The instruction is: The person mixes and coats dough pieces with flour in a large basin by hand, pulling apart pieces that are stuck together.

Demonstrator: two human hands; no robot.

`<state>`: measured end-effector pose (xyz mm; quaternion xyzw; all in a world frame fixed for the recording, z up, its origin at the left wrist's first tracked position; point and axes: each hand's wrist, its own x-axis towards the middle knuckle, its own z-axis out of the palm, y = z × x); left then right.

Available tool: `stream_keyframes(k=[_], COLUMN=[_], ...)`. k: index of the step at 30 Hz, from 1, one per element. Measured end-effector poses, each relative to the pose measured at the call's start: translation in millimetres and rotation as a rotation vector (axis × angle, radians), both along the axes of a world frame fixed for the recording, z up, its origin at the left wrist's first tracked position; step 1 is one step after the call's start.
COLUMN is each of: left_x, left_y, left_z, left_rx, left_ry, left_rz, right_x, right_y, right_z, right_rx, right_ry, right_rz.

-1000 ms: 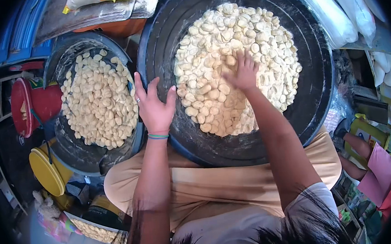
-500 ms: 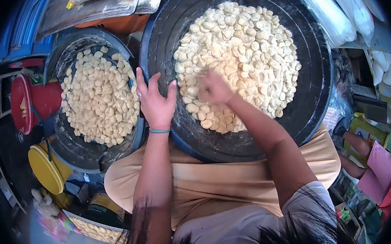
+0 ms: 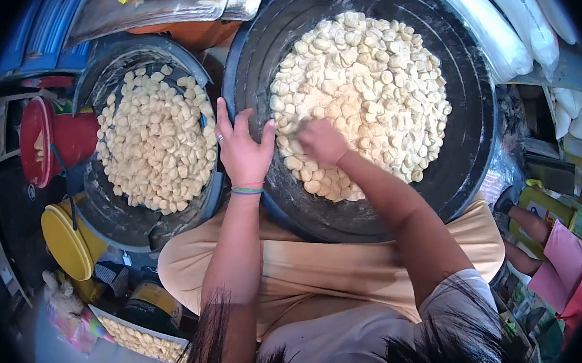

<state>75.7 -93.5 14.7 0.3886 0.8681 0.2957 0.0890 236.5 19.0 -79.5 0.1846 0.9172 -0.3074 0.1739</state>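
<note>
A wide black tub [image 3: 465, 112] holds a heap of pale, flat, round pieces [image 3: 392, 87] that look like dough, dusted with powder. My right hand [image 3: 322, 141] is curled down at the heap's left side. Its fingertips are blurred, and whatever they grip is hidden. At the tub's left rim is my left hand [image 3: 245, 151], fingers spread and holding nothing, with a ring and thin wristbands. A smaller dark basin [image 3: 108, 224] to the left carries more of the same pieces [image 3: 156, 140].
Left of the basin are a red bucket [image 3: 37, 142] and a yellow-lidded bucket [image 3: 69, 241]. A box of pale pieces [image 3: 140, 340] is at lower left. White sacks [image 3: 499, 25] lie at upper right. Another person's leg [image 3: 530, 225] shows at right.
The view has shifted slightly, so the tub and basin appear a little to the right. My right hand has moved slightly within the heap's left side; my left hand stays at the rim.
</note>
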Motion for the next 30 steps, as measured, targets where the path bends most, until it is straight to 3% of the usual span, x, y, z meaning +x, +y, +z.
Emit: stream_keyframes(k=[2, 4, 6, 7, 8, 10, 13, 17, 18, 20, 23, 26, 27, 30], left_x=[-0.6, 0.1, 0.2, 0.0, -0.2, 0.1, 0.0, -1.6, -1.5, -1.5, -2.4, -4.4, -4.2, -2.8], left_y=[-1.0, 0.0, 0.9, 0.7, 0.7, 0.9, 0.3, -2.1, -2.7, -2.5, -2.7, -4.4, -4.3, -2.3], left_z=[-2.7, -1.4, -0.1, 0.7, 1.3, 2.3, 3.5, 1.4, 2.0, 3.7, 2.5, 0.2, 1.3, 0.3], left_rx=[0.012, -0.001, -0.027, -0.040, -0.048, -0.062, -0.049, -0.022, -0.024, -0.021, -0.019, 0.009, 0.006, -0.012], left_ry=[0.002, 0.011, 0.004, 0.001, 0.000, -0.003, 0.006, -0.016, -0.029, -0.053, -0.051, -0.050, -0.047, -0.044], left_rz=[0.001, 0.006, 0.007, 0.009, 0.011, 0.012, 0.009, 0.010, 0.016, 0.021, 0.014, 0.006, 0.008, 0.008], right_x=[16.5, 35.6, 4.8, -14.8, -36.4, -43.4, -24.6, -14.2, -12.0, -11.0, -2.2, -20.8, -26.7, -70.2], right_y=[29.2, 55.6, 65.7, 62.0, 55.1, 33.5, 25.8, 37.2, 47.3, 52.4, 68.3, 67.0, 68.3, 62.5], right_z=[-6.3, -67.4, -89.7, -93.3, -63.9, -84.2, -71.4, -62.4, -35.7, -24.8, -29.4, -33.4, -43.4, -56.7], right_rx=[0.280, 0.561, 0.601, 0.618, 0.403, 0.461, 0.058, -0.551, -0.793, -0.908, -1.317, -0.060, 0.134, 0.370], right_ry=[0.007, 0.213, -0.035, -0.160, -0.245, -0.014, 0.202, 0.523, 0.413, 0.456, 0.393, 0.146, 0.263, 0.281], right_rz=[-0.407, -0.836, -0.977, -1.044, -0.972, -0.688, -0.486, -1.215, -1.244, -1.196, -1.218, -0.809, -0.749, -0.701])
